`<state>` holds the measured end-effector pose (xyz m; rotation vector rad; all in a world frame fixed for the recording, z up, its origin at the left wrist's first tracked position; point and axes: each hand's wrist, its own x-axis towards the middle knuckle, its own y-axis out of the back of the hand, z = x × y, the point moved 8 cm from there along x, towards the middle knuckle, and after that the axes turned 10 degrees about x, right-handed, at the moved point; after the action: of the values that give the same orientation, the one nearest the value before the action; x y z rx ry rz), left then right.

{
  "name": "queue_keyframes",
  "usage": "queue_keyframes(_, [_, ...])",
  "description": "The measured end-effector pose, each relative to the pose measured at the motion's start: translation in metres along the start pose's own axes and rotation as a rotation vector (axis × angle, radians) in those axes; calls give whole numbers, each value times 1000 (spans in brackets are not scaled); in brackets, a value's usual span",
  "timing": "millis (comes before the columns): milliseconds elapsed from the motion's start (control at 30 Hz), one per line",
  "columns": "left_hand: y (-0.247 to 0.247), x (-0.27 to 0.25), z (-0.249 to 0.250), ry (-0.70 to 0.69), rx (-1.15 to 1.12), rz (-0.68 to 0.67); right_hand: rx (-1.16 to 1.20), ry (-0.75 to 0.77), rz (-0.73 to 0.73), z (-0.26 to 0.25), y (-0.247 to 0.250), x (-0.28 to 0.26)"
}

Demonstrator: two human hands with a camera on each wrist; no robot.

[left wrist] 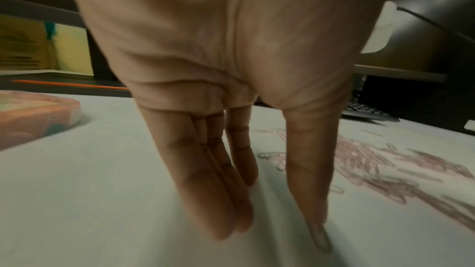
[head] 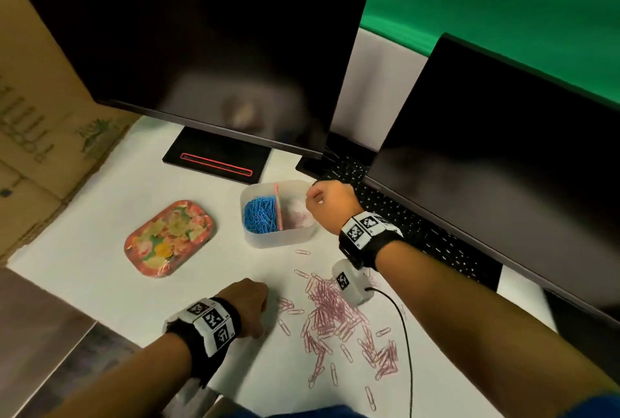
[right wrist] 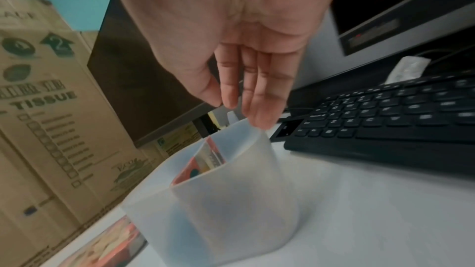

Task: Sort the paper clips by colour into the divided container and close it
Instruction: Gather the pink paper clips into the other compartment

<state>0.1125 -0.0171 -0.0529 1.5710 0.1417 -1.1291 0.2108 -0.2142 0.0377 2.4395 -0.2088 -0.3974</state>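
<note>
A translucent white container (head: 281,239) stands mid-table, split by a pink divider (head: 277,206). Blue paper clips (head: 260,218) fill its left compartment and pink clips (head: 299,213) lie in its right one. My right hand (head: 313,197) hovers over the right compartment's far rim, fingers (right wrist: 257,96) relaxed and pointing down into the container (right wrist: 231,200), with no clip visible in them. A pile of loose pink clips (head: 332,310) is spread on the table nearer me. My left hand (head: 268,303) is at the pile's left edge, straight fingertips (left wrist: 223,220) touching the table beside the clips (left wrist: 372,165).
The floral lid (head: 169,238) lies left of the container. Two dark monitors (head: 208,58) and a black keyboard (head: 402,216) stand behind and to the right. A cardboard box (head: 40,135) walls the left side. A black cable (head: 407,343) crosses the pile's right edge.
</note>
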Motion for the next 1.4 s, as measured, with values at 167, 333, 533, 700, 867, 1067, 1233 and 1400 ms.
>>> queue_keyframes(167, [-4,4,4,-19,-22,66,-71,-111,36,74,41,-67])
queue_keyframes(333, [3,10,7,-19,-105,145,-208,-335,-14,165,33,-156])
queue_keyframes(533, [26,23,32,-93,-43,329,-150,-381,15,190,0,-188])
queue_keyframes(700, [32,46,65,-193,106,309,-167,-328,5,176,-15,-160])
queue_keyframes(867, [19,40,95,-341,189,265,-233,-120,-157,156,-28,-150])
queue_keyframes(1067, [9,10,109,-492,147,281,-211,117,-293,137,-38,-170])
queue_keyframes(1233, [15,-2,63,-267,72,304,-147,16,-251,145,-13,-166])
queue_keyframes(1400, [-8,-2,37,-89,19,199,-427,-14,-344,131,-19,-154])
